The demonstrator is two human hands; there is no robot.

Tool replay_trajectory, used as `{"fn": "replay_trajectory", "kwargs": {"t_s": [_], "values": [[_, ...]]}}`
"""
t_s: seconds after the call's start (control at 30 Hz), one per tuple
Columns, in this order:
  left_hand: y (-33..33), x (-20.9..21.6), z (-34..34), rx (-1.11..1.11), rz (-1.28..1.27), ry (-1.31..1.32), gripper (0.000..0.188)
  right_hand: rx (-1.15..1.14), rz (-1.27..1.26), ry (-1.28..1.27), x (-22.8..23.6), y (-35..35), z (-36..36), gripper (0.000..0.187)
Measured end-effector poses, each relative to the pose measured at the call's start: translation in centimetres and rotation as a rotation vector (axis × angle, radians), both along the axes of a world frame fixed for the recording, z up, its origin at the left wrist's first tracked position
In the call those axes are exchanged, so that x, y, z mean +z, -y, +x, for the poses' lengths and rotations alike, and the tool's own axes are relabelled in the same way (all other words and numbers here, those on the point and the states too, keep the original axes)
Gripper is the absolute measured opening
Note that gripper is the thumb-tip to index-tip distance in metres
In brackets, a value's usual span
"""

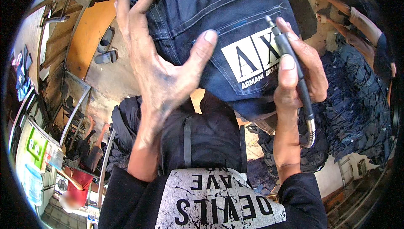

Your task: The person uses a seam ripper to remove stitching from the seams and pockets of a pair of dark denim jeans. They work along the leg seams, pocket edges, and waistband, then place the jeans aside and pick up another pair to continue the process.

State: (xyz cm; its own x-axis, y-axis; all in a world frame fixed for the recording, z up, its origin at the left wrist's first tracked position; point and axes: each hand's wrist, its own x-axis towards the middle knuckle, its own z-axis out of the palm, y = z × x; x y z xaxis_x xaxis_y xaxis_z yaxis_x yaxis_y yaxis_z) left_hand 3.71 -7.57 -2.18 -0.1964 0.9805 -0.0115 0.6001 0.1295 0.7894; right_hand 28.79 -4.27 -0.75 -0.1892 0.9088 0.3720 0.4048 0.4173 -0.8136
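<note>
A pair of dark blue denim jeans (210, 1) with pale stitching lies in front of me. A white printed patch (237, 60) with black letters sits on its back pocket. In my right hand (301, 69) is a slim black pen-shaped rotary handpiece (299, 71), gripped between thumb and fingers. Its metal tip points up and left, just above the patch, near the pocket's top seam. A coiled metal sleeve ends its lower side. My left hand (158, 60) rests over the waist side of the denim, fingers and thumb spread apart and holding nothing.
Heaps of dark garments (355, 102) pile up at the right. Another person's legs (349, 27) show at the upper right. A person in red (80, 182) is at the lower left. Dark slippers (106, 48) lie by an orange board (90, 35). A metal frame (78, 107) stands at left.
</note>
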Motion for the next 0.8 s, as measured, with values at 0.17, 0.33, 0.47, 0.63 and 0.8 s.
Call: {"fn": "replay_trajectory", "kwargs": {"t_s": [0.17,0.33,0.47,0.63,0.8], "values": [[-0.4,0.5,2.1,0.074,0.084,-0.101,0.123,0.113,0.055,0.079,0.0,-1.0,1.0,0.031],[-0.7,0.3,2.1,0.071,0.075,0.008,0.132,0.118,0.048,0.101,-0.1,-0.7,1.0,0.031],[-0.5,0.4,2.0,0.052,0.057,-0.035,0.133,0.123,0.054,0.110,-0.2,-0.8,0.8,0.031],[-0.5,0.3,2.1,0.055,0.064,-0.028,0.133,0.120,0.049,0.120,-0.1,-0.7,0.6,0.031],[-0.5,0.1,1.9,0.047,0.073,-0.006,0.133,0.112,0.039,0.133,-0.2,-0.8,0.9,0.031]]}}
